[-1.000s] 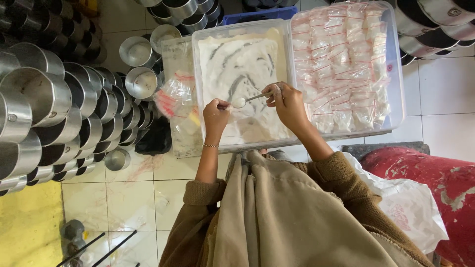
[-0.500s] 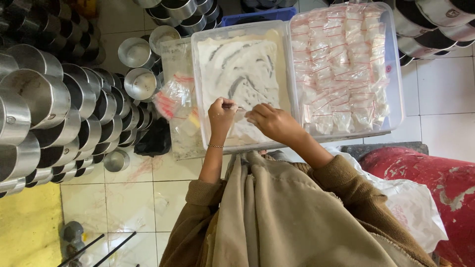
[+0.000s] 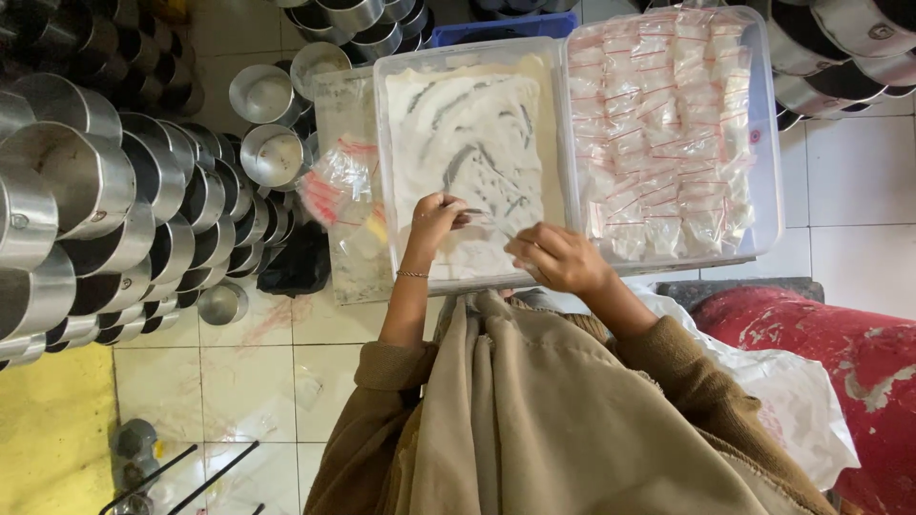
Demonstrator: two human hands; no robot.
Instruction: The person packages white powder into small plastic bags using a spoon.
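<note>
2 hands meet over a powder tray [image 3: 401, 143] on a tiled floor [image 3: 859, 191]. Left hand [image 3: 434, 217] pinches a spoon [image 3: 474, 212]; right hand [image 3: 555, 257] grips a small bag [image 3: 510, 232]. Metal pots [image 3: 86, 191] crowd the left.

You are in a small packing workshop or storeroom, working on the floor. White tiled floor [image 3: 859, 181], scuffed and stained, carries everything. Along its left edge: dense rows of stacked metal pots [image 3: 86, 200], nested, many identical, as stock rather than household ware; more of them at the top right corner. In front of you: a clear plastic tub [image 3: 469, 277] of white powder, and beside it, touching, a second tub [image 3: 768, 143] packed with small sealed plastic bags [image 3: 668, 133], filled, in rows. Loose empty bags [image 3: 339, 181] lie left of the powder tub. A yellow mat [image 3: 48, 429] occupies the bottom left corner.
</note>
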